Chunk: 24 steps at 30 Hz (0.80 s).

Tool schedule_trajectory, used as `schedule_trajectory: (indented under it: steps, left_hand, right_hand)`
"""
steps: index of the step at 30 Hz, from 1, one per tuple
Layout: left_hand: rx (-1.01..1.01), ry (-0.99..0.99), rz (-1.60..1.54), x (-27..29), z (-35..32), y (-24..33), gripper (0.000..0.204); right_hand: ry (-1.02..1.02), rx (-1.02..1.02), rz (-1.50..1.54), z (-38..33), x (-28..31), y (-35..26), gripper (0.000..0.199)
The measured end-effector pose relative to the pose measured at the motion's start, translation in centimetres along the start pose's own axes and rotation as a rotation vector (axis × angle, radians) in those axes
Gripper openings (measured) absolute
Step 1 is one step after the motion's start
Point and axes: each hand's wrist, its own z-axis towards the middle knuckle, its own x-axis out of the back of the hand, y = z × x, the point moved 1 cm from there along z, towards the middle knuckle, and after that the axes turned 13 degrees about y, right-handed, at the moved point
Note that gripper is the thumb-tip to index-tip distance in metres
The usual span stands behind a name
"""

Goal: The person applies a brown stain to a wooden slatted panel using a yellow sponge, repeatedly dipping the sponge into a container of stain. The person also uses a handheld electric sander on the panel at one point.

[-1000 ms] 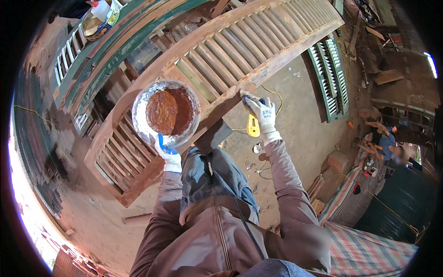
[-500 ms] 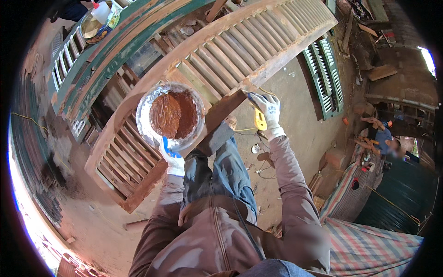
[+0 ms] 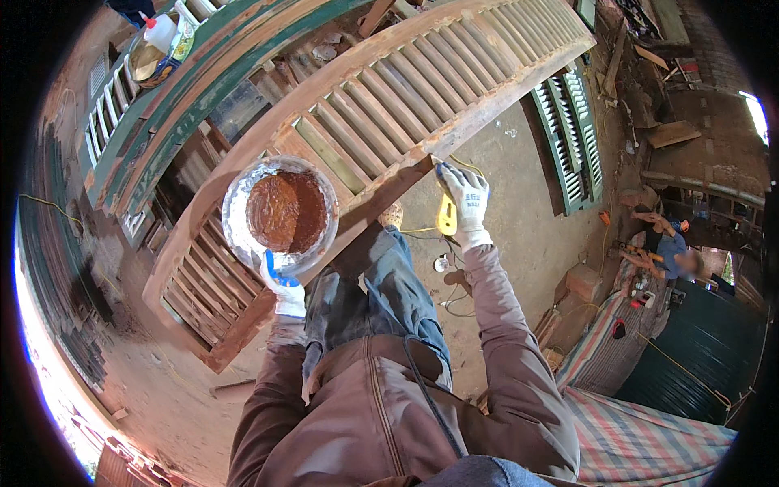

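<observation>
My left hand [image 3: 283, 294], in a white and blue glove, grips the near rim of a silvery round bowl [image 3: 324, 243], thumb over the edge. Reddish-brown paste [image 3: 273, 213] lies in the bowl, heaped on its left side. Beneath it stretches a long curved wooden louvred shutter [image 3: 406, 142], bare and brownish, running from lower left to upper right. At the shutter's near edge, my gloved right hand [image 3: 466, 199] is closed round a yellow-handled putty knife [image 3: 446, 216]. Its handle points back toward me, and its blade is mostly hidden by the hand and the shutter edge.
Green-painted curved frames [image 3: 150, 154] lie beyond the shutter, with a tub holding a white bottle [image 3: 160, 32] on them. A green louvred panel [image 3: 572, 138] lies to the right. Cords [image 3: 454, 304] trail over the floor. Another person [image 3: 672, 247] is at far right.
My left hand and the bowl have shifted slightly left and toward me across the shutter. The right hand has dipped a little nearer, still gripping the putty knife. The view has shifted slightly.
</observation>
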Motion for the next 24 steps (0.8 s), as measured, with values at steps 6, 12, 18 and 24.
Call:
schedule_trajectory:
  steps: [6,12,18,24]
  left_hand:
    - [-0.185,0.001,0.100,0.4,0.0,0.5,0.052]
    - [-0.253,0.019,0.158,0.4,0.2,1.2,0.063]
    - [-0.321,0.032,0.230,0.5,0.6,1.6,0.058]
    - [-0.199,0.104,0.207,0.6,0.2,0.9,0.062]
  right_hand:
    - [-0.158,-0.058,0.240,-1.1,-0.1,1.2,0.035]
    - [-0.082,-0.044,-0.041,2.4,-0.7,3.0,0.043]
    - [-0.237,0.036,-0.297,-2.7,-2.9,1.9,0.042]
    - [-0.102,-0.216,-0.086,-2.0,-0.4,4.5,0.043]
